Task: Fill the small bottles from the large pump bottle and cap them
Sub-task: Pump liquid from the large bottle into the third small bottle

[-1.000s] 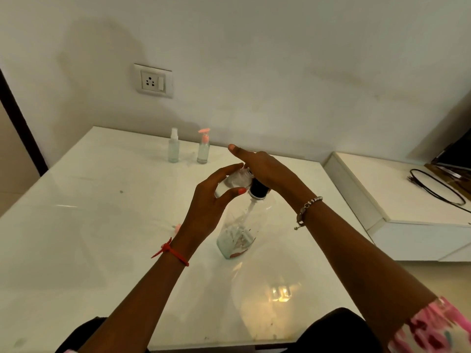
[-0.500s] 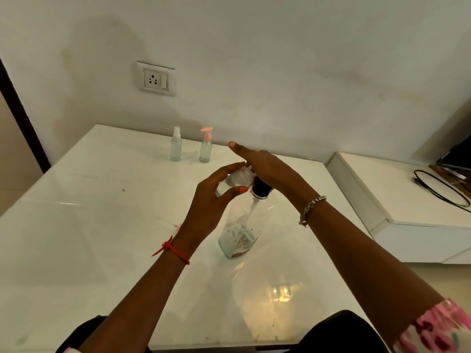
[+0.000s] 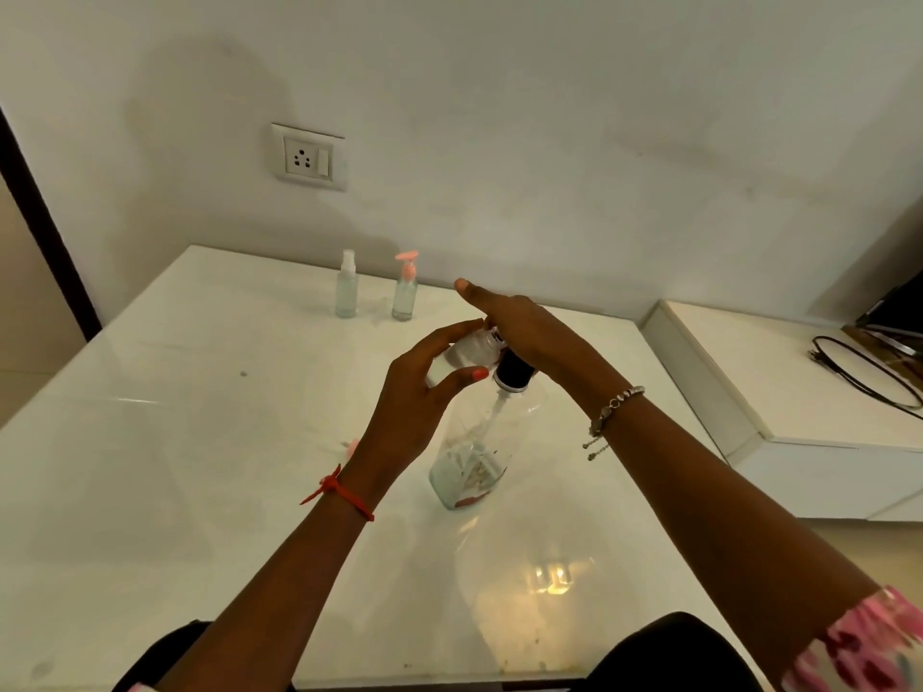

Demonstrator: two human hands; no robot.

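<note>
While the left hand (image 3: pixel 419 392) was curled round a small bottle (image 3: pixel 462 354), pinching its sides, the btl sat tilted w/ its mouth right by the nozzle of the large pump bottle (image 3: pixel 474 457). Right hand (image 3: pixel 529 332) lay flat on the pump top, fingers straight, gripping nothing. Big one stood mid table (image 3: pixel 200 442); spray bottle (image 3: pixel 346 287) & pink-pump bottle (image 3: pixel 405 292) by the wall.
</note>
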